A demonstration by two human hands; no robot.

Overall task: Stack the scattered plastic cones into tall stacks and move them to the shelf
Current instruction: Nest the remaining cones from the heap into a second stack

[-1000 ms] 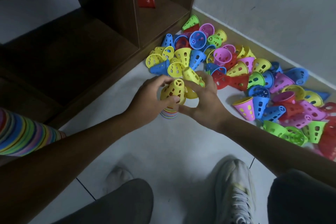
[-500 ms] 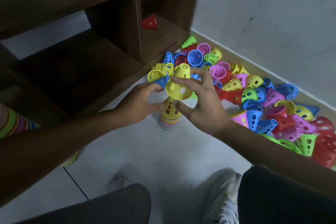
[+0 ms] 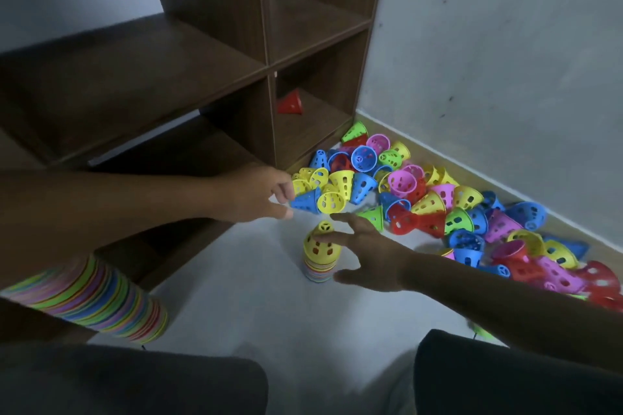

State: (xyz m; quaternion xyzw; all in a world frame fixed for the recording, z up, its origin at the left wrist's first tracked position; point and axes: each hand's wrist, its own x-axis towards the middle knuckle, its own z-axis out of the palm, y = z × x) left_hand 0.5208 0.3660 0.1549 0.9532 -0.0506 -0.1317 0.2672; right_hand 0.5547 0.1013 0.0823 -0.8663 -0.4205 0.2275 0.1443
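A short stack of cones (image 3: 321, 254) topped by a yellow one stands upright on the white floor. My right hand (image 3: 367, 251) hovers just right of it, fingers spread, holding nothing. My left hand (image 3: 261, 197) reaches to the edge of the cone pile (image 3: 438, 202) and pinches a blue cone (image 3: 306, 201) lying on its side. A long multicoloured stack (image 3: 97, 303) lies at the lower left beside my left arm. The dark wooden shelf (image 3: 269, 67) stands behind, with one red cone (image 3: 290, 103) in its lower right cubby.
Loose cones in blue, yellow, pink, green and red spread along the grey wall (image 3: 505, 61) and skirting to the right edge. My knees in dark trousers (image 3: 135, 381) fill the bottom of the view. White floor tiles (image 3: 256, 296) lie between knees and stack.
The yellow cone my right hand held now sits on the short stack, and that hand has let go. My left hand moved from the stack to the blue cone. The view tilted up.
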